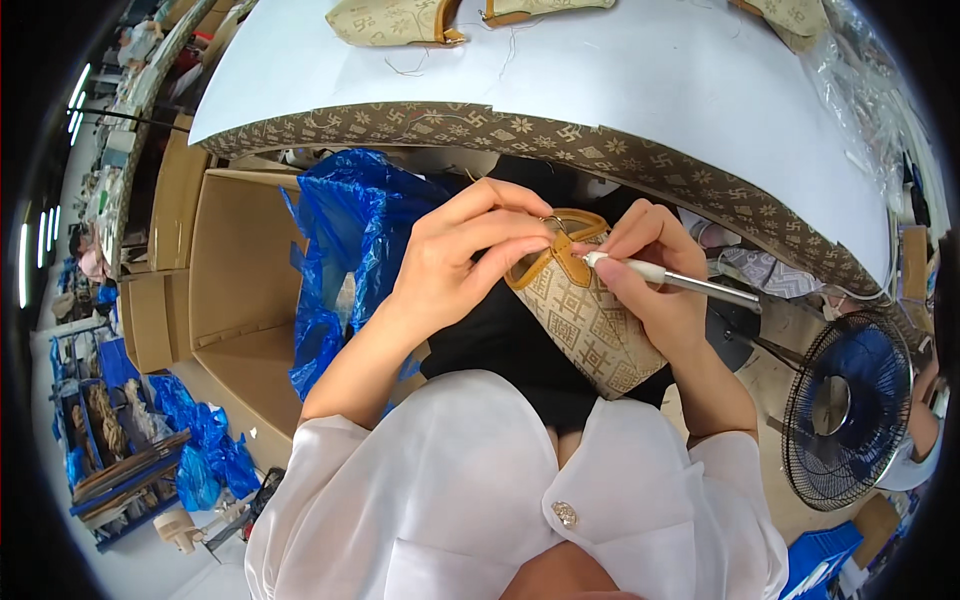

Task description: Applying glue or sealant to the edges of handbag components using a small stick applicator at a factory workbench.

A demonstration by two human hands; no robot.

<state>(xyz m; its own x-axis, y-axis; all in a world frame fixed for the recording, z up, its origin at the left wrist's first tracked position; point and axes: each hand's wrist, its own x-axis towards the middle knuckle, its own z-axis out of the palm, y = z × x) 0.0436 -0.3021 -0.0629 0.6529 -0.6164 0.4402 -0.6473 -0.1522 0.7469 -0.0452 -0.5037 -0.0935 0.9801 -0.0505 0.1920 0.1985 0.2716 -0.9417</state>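
A small beige patterned bag with tan leather trim rests tilted over my lap, its open top towards the table. A tan leather tab sits at its rim, with a small metal ring at the tab's upper end. My left hand is closed, pinching thumb and fingertips at the rim beside this ring. My right hand grips a white and silver pen-like tool, its tip against or close to the tab. The exact contact is too small to make out.
Ahead, a white-topped table carries more beige bags and loose threads. To the left stands a cardboard box with a blue plastic bag in it. A black fan stands at the right, near another person's arm.
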